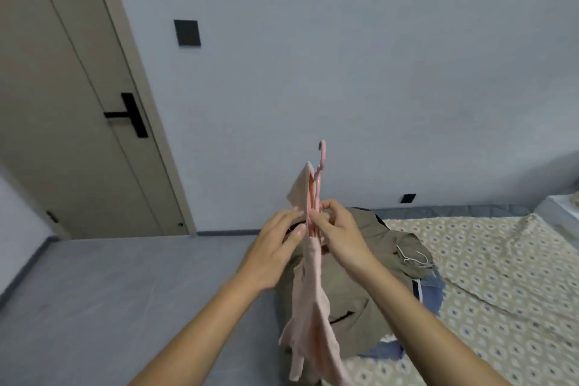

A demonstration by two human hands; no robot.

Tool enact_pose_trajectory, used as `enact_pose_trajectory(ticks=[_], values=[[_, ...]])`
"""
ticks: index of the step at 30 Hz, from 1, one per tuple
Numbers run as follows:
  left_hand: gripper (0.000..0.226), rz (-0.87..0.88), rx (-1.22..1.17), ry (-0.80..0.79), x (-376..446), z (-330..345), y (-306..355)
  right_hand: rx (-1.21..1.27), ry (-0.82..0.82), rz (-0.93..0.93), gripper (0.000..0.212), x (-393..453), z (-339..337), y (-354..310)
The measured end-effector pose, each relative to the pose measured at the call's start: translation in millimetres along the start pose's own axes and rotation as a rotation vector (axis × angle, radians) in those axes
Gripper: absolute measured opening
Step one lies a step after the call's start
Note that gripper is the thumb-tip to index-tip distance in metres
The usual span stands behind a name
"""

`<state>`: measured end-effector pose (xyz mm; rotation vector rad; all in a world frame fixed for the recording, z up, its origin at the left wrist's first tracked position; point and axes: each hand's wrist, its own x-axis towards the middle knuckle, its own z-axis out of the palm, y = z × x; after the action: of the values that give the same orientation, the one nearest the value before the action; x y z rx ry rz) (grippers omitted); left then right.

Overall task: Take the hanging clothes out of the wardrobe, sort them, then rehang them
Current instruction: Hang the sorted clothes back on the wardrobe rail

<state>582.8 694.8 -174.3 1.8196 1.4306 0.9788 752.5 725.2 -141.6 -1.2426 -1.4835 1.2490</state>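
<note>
Pink garment (308, 316) on pink plastic hanger (318, 185), held upright above the olive jacket (354, 291) heaped on the bed (501, 260): right hand (340, 236) pinches the hanger, left hand (275, 247) lies open-fingered against the cloth; step judged sorting or re-hangering, next needing fabric seated squarely.

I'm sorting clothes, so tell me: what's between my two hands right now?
In the head view, the pink hanger and the pink garment on it sit between the left hand and right hand.
</note>
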Motion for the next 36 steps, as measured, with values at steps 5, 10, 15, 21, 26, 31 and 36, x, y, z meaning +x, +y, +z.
enact_pose_trajectory(ticks=[5, 10, 15, 21, 26, 31, 36], values=[[0.047, -0.093, -0.077, 0.021, -129, -20, 3, 0.017, -0.054, 0.001, 0.032, -58, 70, -16], [0.032, -0.204, -0.072, 0.148, -229, -31, 17, 0.020, -0.124, 0.024, 0.022, -121, 129, -24], [0.043, -0.285, 0.046, 0.256, -293, -48, 20, -0.022, -0.246, 0.064, 0.026, -165, 176, -33], [0.045, -0.386, 0.120, 0.407, -355, -72, 13, -0.152, -0.370, 0.004, 0.029, -188, 238, -33], [0.044, -0.527, 0.156, 0.495, -410, -77, 6, -0.318, -0.494, -0.252, 0.032, -194, 290, -30], [0.058, -0.760, 0.190, 0.644, -464, -79, 2, -0.418, -0.648, -0.558, 0.034, -217, 344, -31], [0.065, -0.882, 0.219, 0.852, -494, -89, 10, -0.277, -0.825, -0.687, 0.020, -252, 406, -45]])
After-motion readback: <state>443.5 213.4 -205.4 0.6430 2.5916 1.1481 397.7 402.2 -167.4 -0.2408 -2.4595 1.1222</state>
